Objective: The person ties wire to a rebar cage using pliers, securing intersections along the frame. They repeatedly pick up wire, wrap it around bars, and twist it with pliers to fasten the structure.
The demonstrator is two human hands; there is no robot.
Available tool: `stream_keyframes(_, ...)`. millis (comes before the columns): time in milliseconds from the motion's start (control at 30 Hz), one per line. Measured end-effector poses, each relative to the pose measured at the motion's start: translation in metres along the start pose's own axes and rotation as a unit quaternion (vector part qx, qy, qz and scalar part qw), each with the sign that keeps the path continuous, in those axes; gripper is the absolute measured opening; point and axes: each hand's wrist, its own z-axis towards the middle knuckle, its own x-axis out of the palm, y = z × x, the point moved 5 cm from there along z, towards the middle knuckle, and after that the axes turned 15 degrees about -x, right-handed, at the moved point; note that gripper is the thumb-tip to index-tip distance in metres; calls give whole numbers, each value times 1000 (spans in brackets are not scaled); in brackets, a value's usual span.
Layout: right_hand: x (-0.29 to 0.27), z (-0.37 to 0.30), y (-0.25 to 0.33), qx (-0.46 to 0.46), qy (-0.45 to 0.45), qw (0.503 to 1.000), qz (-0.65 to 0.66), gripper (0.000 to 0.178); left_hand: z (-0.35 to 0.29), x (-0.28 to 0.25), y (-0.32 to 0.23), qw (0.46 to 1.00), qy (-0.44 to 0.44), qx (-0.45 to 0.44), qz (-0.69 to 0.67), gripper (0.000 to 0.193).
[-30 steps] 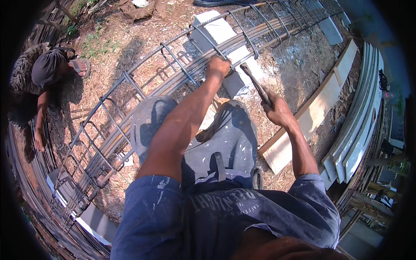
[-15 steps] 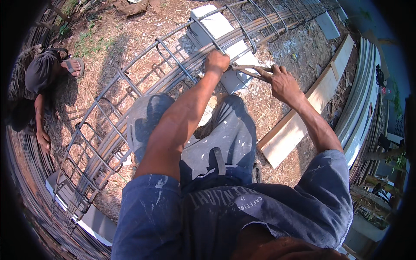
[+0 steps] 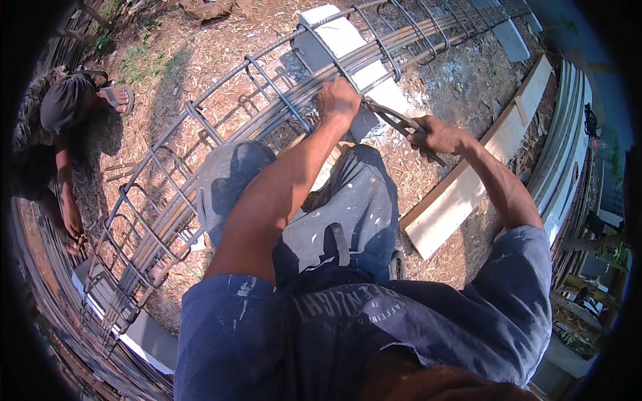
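Observation:
A long rebar cage (image 3: pixel 261 123) of lengthwise bars and square stirrups curves across the view in front of my knees. My left hand (image 3: pixel 338 101) is closed in a fist at a stirrup on the cage's near side; its fingertips are hidden. Held in my right hand (image 3: pixel 438 136) is a pair of pincers (image 3: pixel 394 121), whose jaws meet the near bar just right of my left fist. The handles are slightly apart, slanting down to the right. Any tie wire at the jaws is too small to make out.
White-topped blocks (image 3: pixel 334 33) support the cage. A wooden plank (image 3: pixel 461 190) lies right of my knees, with long grey panels (image 3: pixel 558 154) beyond. At far left another person (image 3: pixel 67 103) crouches, hands near the cage's end, by a stack of rods (image 3: pixel 47 287).
My right hand has turned the pincers, so their handles now slope down more steeply to the right. My left fist stays on the cage. The other person's hands have come together near the cage end.

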Motion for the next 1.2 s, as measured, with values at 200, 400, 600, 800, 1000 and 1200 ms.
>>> stream_keyframes(200, -19, 6, 5, 37, 94, 978, 182, 44, -77, 45, -15, 869, -144, 430, 196, 63)
stream_keyframes(400, -20, -3, 7, 39, 20, 998, -41, 81, -80, 63, -44, 876, 38, 455, 155, 48)
stream_keyframes(600, -4, -28, 58, 1, -163, 694, -701, 83, -50, 63, -68, 938, 19, 339, 66, 37)
stream_keyframes(800, -67, 5, 43, 48, -58, 754, -652, 37, -39, 62, -77, 956, 100, 273, 40, 46)
stream_keyframes(1000, -108, 42, 68, -51, -7, 749, -660, 17, -44, 57, -66, 954, -26, 298, 34, 50)
stream_keyframes(1200, -95, 32, 47, -22, 100, 830, -549, 16, -66, 41, -65, 904, -147, 399, 30, 65)
